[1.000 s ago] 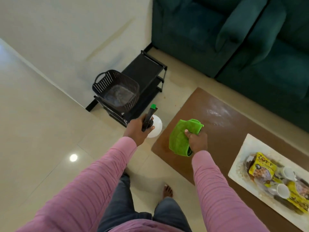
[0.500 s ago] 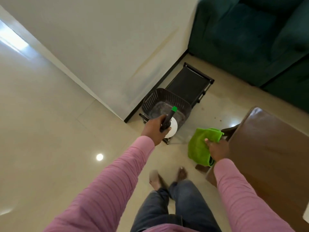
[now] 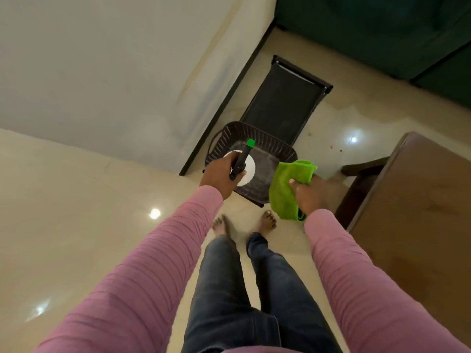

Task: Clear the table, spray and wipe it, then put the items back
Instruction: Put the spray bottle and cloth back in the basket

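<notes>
Tiled floor (image 3: 76, 200): beneath both sets of my fingers, with a pale wall (image 3: 102, 59) beyond and to the left of them.
Dark green sofa (image 3: 369, 29): far beyond my right fingers (image 3: 295, 185).
Brown counter (image 3: 420, 225): just right of my right fingers, one corner nearest them.
Black rack (image 3: 285, 103): beyond my fingers, running along the foot of the wall.
Dark slatted basket (image 3: 277, 146): at the rack's near end, below both sets of fingers.
Green cloth (image 3: 285, 189): clamped in my right fingers, thumb pressed on top, hanging at the basket's right edge.
Spray bottle (image 3: 251, 169): white body, black head, green nozzle pointing away from me, held over the basket. My left fingers (image 3: 230, 160) are curled tight round its neck.
</notes>
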`<action>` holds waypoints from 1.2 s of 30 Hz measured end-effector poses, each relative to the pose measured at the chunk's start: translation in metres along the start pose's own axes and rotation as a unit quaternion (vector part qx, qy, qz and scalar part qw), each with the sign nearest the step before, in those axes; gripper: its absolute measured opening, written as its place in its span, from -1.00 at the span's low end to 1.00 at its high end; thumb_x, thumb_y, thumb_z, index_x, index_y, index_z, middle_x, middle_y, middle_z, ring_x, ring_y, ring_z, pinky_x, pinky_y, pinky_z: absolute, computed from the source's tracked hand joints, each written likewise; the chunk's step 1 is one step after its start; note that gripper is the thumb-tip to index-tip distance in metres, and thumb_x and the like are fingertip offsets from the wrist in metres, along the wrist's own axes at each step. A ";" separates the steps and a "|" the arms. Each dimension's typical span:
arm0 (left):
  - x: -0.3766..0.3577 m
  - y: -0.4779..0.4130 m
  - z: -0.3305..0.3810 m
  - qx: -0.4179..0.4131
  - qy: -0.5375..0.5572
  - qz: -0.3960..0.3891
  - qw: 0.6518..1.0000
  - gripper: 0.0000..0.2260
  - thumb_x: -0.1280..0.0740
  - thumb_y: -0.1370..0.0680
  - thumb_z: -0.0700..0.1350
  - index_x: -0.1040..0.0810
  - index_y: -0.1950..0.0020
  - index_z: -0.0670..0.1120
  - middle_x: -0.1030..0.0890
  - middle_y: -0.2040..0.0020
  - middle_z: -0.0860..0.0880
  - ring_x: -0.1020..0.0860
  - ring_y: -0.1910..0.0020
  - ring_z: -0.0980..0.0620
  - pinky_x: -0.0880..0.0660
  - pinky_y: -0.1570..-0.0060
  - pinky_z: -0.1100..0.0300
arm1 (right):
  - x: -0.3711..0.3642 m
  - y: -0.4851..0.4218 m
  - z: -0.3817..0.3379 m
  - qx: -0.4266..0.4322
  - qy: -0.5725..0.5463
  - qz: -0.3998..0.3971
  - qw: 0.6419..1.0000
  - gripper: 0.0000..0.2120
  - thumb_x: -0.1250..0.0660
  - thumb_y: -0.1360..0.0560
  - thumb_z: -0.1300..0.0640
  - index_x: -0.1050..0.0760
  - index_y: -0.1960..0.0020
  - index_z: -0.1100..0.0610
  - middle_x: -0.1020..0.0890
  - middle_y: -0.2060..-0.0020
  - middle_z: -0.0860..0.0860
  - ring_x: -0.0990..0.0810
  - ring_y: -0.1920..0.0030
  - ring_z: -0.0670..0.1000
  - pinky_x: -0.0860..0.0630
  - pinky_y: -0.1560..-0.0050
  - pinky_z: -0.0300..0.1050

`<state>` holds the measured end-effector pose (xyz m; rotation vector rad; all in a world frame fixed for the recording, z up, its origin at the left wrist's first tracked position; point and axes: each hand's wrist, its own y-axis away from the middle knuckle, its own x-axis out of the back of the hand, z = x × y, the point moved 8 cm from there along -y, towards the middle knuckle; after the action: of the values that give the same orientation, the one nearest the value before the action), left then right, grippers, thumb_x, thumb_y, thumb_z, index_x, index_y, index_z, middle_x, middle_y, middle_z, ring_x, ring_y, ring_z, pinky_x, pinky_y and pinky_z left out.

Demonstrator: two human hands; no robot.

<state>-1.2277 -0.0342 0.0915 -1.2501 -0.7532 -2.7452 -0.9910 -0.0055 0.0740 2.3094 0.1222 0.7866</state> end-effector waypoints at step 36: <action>-0.084 -0.149 -0.126 -0.037 0.001 -0.096 0.995 -0.60 -0.40 -0.56 -0.10 -0.44 -0.38 -0.04 -0.61 -0.21 -0.08 -0.56 -0.20 -0.09 -0.42 -0.13 0.17 | -0.190 -0.149 0.062 -0.040 0.210 0.073 0.974 -0.41 -0.29 -0.53 0.14 -0.14 -0.49 0.15 -0.24 -0.46 0.17 -0.40 -0.34 0.23 -0.41 -0.27 0.18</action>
<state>-1.2928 0.0276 -0.1011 -1.2483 -0.8206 -2.9522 -1.0917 0.0167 -0.1526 2.0631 0.1062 1.3231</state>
